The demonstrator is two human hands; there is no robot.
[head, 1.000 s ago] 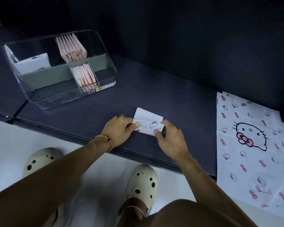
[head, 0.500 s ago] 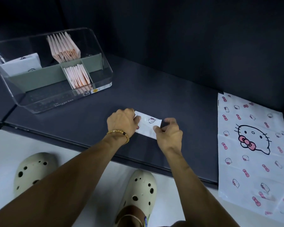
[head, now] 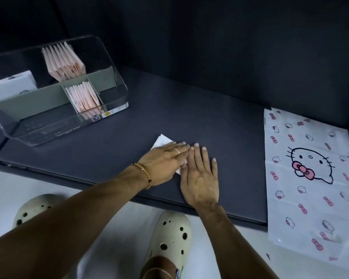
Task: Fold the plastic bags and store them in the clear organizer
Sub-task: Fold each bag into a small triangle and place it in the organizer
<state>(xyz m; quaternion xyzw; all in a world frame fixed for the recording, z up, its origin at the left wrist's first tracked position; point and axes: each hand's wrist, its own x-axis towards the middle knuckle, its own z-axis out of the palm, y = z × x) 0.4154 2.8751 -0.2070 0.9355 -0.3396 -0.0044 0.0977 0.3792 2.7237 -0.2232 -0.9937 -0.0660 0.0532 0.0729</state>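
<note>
Both my arms reach forward and down, bare from the elbow to the wrist. My left hand (head: 165,158) lies palm down with its fingers straight and close together, angled up toward the right, a ring on one finger and a bead bracelet (head: 143,174) round the wrist. My right hand (head: 199,176) lies flat beside it, palm down, fingers straight and slightly spread, pointing away from me. The tips of my left fingers meet the index finger side of my right hand. My feet sit below in pale clogs (head: 169,238).
</note>
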